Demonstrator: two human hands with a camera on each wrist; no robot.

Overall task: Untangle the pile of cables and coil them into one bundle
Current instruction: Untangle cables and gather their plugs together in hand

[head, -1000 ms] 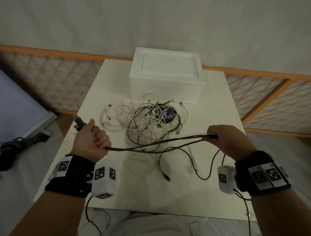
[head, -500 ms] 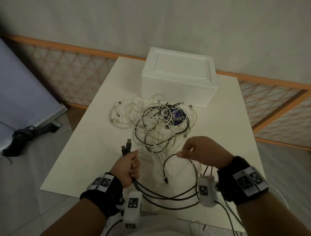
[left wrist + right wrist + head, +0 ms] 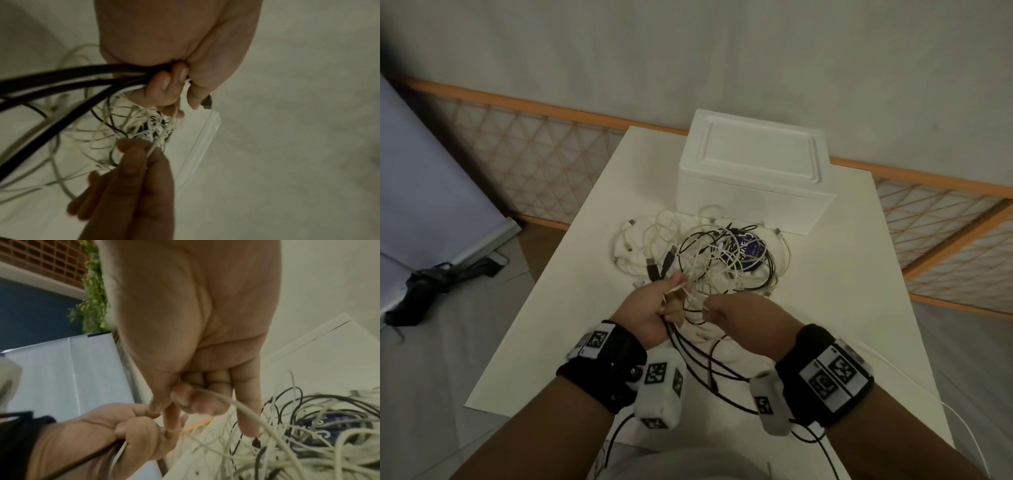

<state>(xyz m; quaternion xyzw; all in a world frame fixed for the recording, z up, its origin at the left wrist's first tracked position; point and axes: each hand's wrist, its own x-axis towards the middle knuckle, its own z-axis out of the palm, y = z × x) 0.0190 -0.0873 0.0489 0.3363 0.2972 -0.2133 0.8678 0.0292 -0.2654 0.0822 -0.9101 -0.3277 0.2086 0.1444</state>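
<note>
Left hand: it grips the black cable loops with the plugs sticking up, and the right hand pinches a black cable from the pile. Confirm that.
One thing is wrong: the right hand pinches a white cable, not a black one, as the right wrist view shows. The left hand does grip the black cable loops, plugs sticking up.

A plain indoor room is suggested: a white bench [image 3: 599, 308] under the hands, a lattice railing [image 3: 544, 178] and bare wall [image 3: 688, 51] beyond them.

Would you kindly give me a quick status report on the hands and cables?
Left hand grips black cable loops. Right hand pinches a white cable. Tangled pile waits on table, unsorted.
</note>
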